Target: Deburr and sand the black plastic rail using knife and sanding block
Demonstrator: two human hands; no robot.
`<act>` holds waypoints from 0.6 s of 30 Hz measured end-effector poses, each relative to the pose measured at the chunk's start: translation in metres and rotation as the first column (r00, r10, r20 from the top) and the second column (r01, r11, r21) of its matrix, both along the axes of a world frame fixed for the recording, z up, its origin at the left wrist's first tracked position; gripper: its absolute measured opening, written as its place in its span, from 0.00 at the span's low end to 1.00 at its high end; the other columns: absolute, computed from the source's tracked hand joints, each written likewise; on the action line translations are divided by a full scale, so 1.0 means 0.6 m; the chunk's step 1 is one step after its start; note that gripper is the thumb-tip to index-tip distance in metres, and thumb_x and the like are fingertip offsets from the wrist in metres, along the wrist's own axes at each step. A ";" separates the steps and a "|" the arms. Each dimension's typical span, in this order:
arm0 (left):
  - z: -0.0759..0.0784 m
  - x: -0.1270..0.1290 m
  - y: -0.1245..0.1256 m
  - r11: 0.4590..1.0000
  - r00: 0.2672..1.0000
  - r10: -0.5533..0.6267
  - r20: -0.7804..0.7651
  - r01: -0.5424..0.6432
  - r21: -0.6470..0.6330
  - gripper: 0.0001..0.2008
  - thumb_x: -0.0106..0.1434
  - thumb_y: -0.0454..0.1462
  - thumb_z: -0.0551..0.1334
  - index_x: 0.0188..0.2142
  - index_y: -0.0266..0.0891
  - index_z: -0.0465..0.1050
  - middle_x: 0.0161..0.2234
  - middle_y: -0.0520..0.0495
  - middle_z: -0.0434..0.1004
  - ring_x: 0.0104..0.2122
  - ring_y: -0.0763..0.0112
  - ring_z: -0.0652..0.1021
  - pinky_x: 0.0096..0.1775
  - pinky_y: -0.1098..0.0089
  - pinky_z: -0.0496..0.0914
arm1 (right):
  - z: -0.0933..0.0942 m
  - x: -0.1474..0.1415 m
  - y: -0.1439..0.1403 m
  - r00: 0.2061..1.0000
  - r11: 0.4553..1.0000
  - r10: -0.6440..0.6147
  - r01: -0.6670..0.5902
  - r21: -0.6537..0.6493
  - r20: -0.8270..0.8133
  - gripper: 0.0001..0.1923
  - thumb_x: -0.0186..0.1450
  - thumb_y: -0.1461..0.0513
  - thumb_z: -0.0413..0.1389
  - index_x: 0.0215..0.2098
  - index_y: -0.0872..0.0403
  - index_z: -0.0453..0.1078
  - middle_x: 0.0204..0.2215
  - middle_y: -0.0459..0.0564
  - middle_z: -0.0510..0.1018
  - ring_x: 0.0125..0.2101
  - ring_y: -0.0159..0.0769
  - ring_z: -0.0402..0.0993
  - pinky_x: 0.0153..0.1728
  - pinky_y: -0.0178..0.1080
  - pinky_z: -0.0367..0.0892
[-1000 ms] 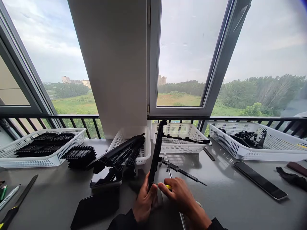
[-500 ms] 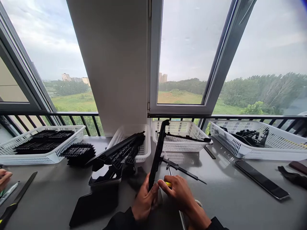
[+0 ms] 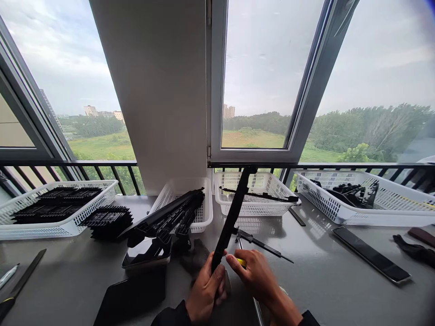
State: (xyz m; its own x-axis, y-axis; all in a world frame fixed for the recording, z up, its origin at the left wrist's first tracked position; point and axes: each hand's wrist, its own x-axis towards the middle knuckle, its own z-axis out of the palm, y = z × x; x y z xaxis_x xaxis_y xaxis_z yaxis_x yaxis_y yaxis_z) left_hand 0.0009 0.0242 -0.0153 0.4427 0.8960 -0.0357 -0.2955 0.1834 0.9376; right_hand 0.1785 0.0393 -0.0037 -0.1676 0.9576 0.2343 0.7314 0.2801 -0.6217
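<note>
My left hand (image 3: 206, 290) is closed around the lower end of a long black plastic strip (image 3: 233, 215), which stands tilted up and to the right. Close beside that end, my right hand (image 3: 253, 271) grips a small yellow-handled tool (image 3: 241, 262). Most of the tool is covered by my fingers, so its exact kind does not show. Behind my right hand a black caliper (image 3: 261, 244) lies on the grey table (image 3: 306, 290). A metal rod (image 3: 257, 310) passes under my right wrist.
White baskets (image 3: 224, 209) line the back, with black plastic parts in them. More long black parts (image 3: 176, 213) rest across a basket and a small tray (image 3: 146, 262). A phone-like black slab (image 3: 370, 253) lies right; a flat long-bladed tool (image 3: 29, 274) and a pen (image 3: 9, 275) lie left.
The black strip has turned in my left hand, and its upper end has swung right. My right hand stays close to the strip's lower end, still gripping the yellow-handled tool.
</note>
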 end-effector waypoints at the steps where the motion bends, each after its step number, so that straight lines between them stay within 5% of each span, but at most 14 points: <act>1: 0.002 -0.001 0.001 1.000 1.000 0.003 0.001 -0.003 0.005 0.40 0.62 0.66 0.66 0.59 0.40 0.63 0.19 0.66 0.60 0.15 0.80 0.54 0.18 0.76 0.54 | 0.000 0.000 0.000 1.000 1.000 0.006 -0.006 0.001 0.000 0.33 0.75 0.40 0.45 0.21 0.51 0.55 0.16 0.42 0.59 0.20 0.31 0.54 0.28 0.40 0.43; 8: 0.008 -0.009 0.002 1.000 1.000 0.021 0.017 -0.021 0.012 0.40 0.63 0.66 0.64 0.59 0.41 0.60 0.22 0.63 0.65 0.17 0.79 0.59 0.18 0.76 0.54 | -0.004 -0.003 -0.005 0.998 0.998 0.060 -0.060 -0.006 -0.013 0.33 0.74 0.40 0.46 0.20 0.52 0.54 0.16 0.40 0.57 0.20 0.30 0.53 0.27 0.38 0.43; 18: -0.003 -0.001 -0.003 0.999 0.997 -0.040 0.067 0.040 0.003 0.36 0.63 0.65 0.65 0.56 0.44 0.58 0.19 0.67 0.54 0.17 0.78 0.53 0.19 0.75 0.48 | -0.009 -0.002 -0.007 0.995 0.996 0.095 -0.094 -0.008 0.023 0.33 0.74 0.38 0.43 0.22 0.51 0.54 0.17 0.40 0.56 0.21 0.31 0.52 0.27 0.38 0.44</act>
